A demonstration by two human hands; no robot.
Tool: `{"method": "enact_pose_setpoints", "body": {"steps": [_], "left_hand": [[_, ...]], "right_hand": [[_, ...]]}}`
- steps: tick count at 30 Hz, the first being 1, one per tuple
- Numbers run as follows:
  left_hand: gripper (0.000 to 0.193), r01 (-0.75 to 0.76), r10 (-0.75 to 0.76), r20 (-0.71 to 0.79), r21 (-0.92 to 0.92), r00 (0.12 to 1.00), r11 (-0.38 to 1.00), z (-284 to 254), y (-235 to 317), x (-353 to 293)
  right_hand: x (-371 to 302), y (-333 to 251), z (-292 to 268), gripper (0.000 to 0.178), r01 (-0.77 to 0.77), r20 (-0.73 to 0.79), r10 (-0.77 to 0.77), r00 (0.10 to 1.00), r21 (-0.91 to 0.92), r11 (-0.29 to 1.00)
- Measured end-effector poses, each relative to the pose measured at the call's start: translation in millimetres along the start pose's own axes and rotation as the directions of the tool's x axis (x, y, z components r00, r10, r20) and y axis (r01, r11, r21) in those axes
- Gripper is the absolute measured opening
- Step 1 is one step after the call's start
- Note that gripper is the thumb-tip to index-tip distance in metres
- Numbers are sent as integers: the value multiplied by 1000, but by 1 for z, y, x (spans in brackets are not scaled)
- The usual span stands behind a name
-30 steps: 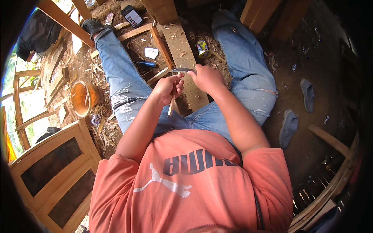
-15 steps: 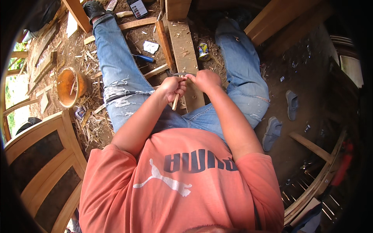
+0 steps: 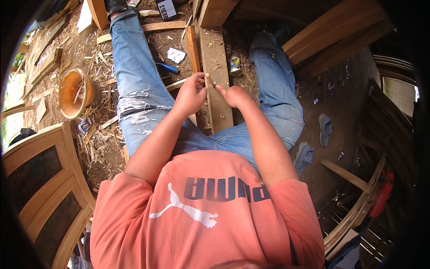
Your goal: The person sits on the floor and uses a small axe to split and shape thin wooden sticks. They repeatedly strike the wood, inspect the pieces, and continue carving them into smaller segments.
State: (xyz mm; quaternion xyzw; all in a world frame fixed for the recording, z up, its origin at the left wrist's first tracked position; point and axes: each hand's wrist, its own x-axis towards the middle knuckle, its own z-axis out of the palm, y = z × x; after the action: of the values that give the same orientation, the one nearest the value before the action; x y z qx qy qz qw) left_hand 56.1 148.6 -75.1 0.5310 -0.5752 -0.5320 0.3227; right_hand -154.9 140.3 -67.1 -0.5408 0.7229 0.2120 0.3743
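Note:
Above the plank, between my spread legs, both my hands meet close together. My left hand (image 3: 191, 95) is closed, its fingertips pinching a thin pale wooden stick (image 3: 207, 76). My right hand (image 3: 236, 96) is wrapped round a small knife (image 3: 214, 84), its thumb toward the stick. Most of the knife is hidden in the fist, and its narrow blade points toward the stick's end. Under them runs a wide wooden plank (image 3: 221, 114) sprinkled with shavings. A brown wooden bar (image 3: 192, 47) leans along its left edge.
On the ground at left lie an orange bucket (image 3: 67, 112), wood shavings (image 3: 101, 139) and boards. A blue-handled tool (image 3: 168, 67), white crumpled paper (image 3: 176, 55) and a yellow can (image 3: 235, 66) flank the plank. A wooden panel frame (image 3: 67, 161) stands left; grey shoes (image 3: 325, 130) lie right.
The stick has turned from pointing down toward me to standing with its end up beside the blade. My left hand has opened its grip slightly and shifted left; my right hand has lowered a little.

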Motion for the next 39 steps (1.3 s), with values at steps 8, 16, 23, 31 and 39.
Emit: {"method": "enact_pose_setpoints", "body": {"steps": [8,16,23,31,39], "left_hand": [[13,-265,279,19,387,960,883,1,47,12],[22,-237,203,122,499,972,834,-16,76,46],[43,-389,461,-57,450,886,804,-27,124,53],[57,-373,395,76,528,915,763,-35,118,57],[48,94,-90,-42,682,995,726,-59,-13,85]], "right_hand": [[-19,0,11,67,69,-39,-59,998,347,935],[-52,13,31,35,293,-340,-240,909,115,949],[-68,-2,-6,30,369,-608,-188,771,186,911],[-21,17,31,39,199,-432,-132,892,115,973],[-29,31,22,39,276,-536,-73,841,311,909]]}}
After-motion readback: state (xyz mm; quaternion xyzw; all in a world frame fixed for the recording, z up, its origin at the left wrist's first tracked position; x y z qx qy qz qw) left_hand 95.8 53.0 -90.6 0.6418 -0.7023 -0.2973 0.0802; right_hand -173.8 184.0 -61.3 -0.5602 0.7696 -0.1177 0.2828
